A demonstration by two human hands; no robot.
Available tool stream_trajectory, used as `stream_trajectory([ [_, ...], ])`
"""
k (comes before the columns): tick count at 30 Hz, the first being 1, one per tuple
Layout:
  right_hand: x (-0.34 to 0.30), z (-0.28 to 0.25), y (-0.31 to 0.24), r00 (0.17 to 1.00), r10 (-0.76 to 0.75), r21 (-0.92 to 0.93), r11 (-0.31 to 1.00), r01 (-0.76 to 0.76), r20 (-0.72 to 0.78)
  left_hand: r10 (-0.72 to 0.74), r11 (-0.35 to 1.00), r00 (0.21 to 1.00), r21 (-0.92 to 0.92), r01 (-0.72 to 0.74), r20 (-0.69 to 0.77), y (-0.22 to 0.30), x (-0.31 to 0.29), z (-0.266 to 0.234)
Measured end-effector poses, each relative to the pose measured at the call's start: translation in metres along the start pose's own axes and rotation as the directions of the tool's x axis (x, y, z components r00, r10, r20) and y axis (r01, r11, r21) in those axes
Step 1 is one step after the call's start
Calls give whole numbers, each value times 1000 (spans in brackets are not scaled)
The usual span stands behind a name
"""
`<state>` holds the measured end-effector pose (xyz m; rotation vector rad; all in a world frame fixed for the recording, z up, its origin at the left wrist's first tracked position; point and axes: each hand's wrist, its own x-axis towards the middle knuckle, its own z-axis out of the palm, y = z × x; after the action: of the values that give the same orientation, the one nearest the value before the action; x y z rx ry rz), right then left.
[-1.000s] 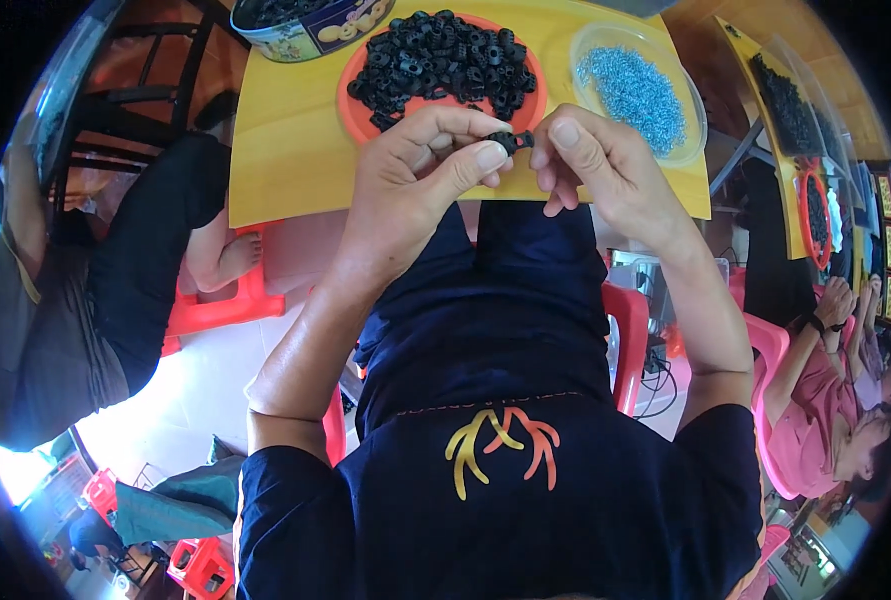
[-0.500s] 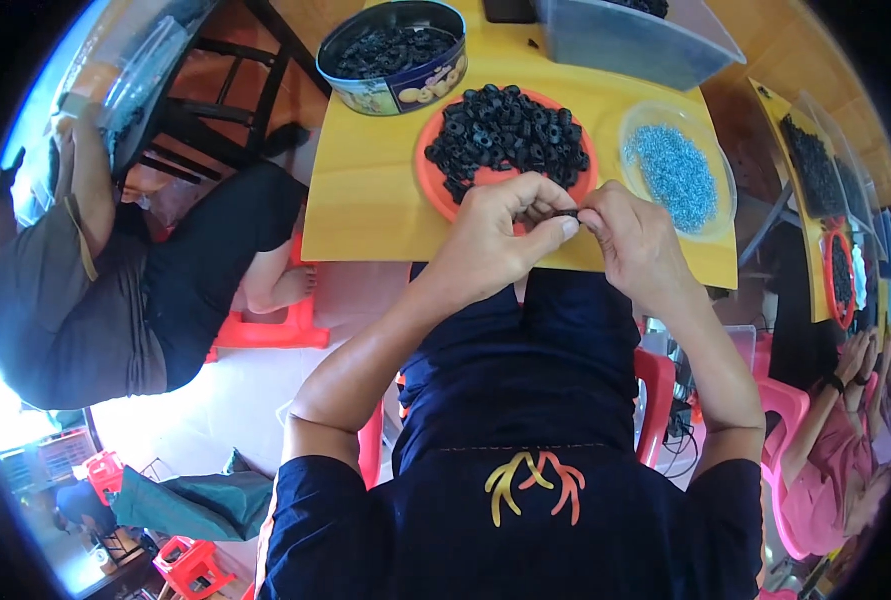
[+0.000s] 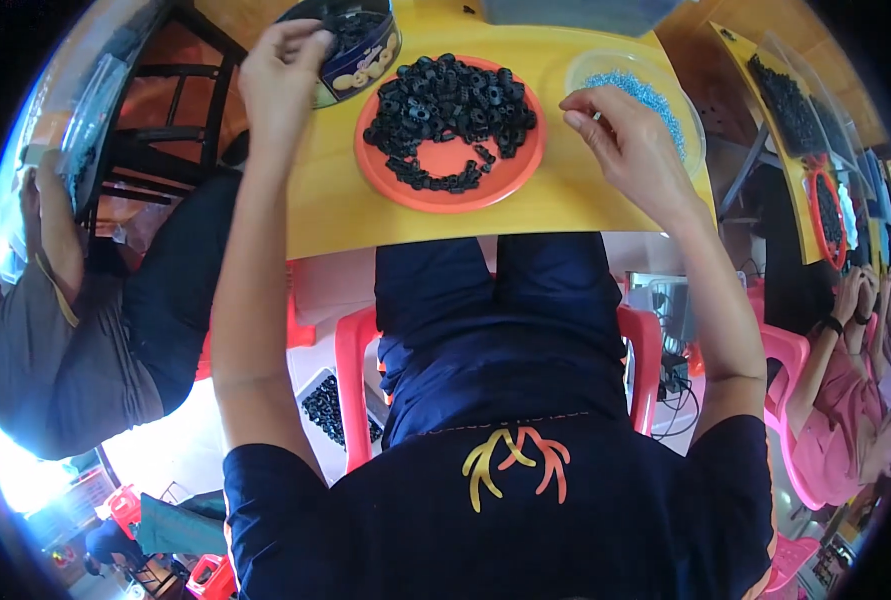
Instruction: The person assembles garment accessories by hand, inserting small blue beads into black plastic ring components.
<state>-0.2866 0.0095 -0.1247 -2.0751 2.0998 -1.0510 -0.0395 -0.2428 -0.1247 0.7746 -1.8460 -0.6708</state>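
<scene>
My left hand (image 3: pixel 283 80) is raised at the near left side of a round tin (image 3: pixel 365 65) that holds small black parts. Its fingers are bent and its thumb stands a little apart, with nothing visible between them. My right hand (image 3: pixel 625 135) hovers at the left edge of a clear round dish (image 3: pixel 698 150). Thumb and forefinger come together in a pinch there; whatever they hold is too small to make out. Small shiny bluish metal pieces (image 3: pixel 640 90) fill the dish. Between my hands lies an orange plate (image 3: pixel 445 197) heaped with black plastic parts (image 3: pixel 455 95).
The yellow table (image 3: pixel 330 190) carries a translucent bin (image 3: pixel 585 12) at its far edge. On the left sits another person (image 3: pixel 55 330) near a dark chair frame. People in pink (image 3: pixel 835 410) sit at the right, by another yellow table. A tray of black parts (image 3: pixel 325 408) lies below, left of my seat.
My hands have parted from their meeting point over the plate. The left went up and left to the tin, while the right stays beside the dish. The view has shifted.
</scene>
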Motion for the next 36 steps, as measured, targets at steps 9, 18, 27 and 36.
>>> stream_trajectory([
  [9,4,20,-1,990,-98,-52,993,104,100,318,879,945,350,-322,71,-15,-14,-8],
  [18,29,60,-17,963,-224,-123,962,244,152,-1,999,974,-39,11,228,49,-115,18],
  [27,39,77,-10,949,-298,-255,914,315,101,-106,979,969,-150,142,224,56,-137,15],
  [36,24,47,-35,940,187,808,481,-340,284,-243,850,938,-413,328,246,73,-138,37],
])
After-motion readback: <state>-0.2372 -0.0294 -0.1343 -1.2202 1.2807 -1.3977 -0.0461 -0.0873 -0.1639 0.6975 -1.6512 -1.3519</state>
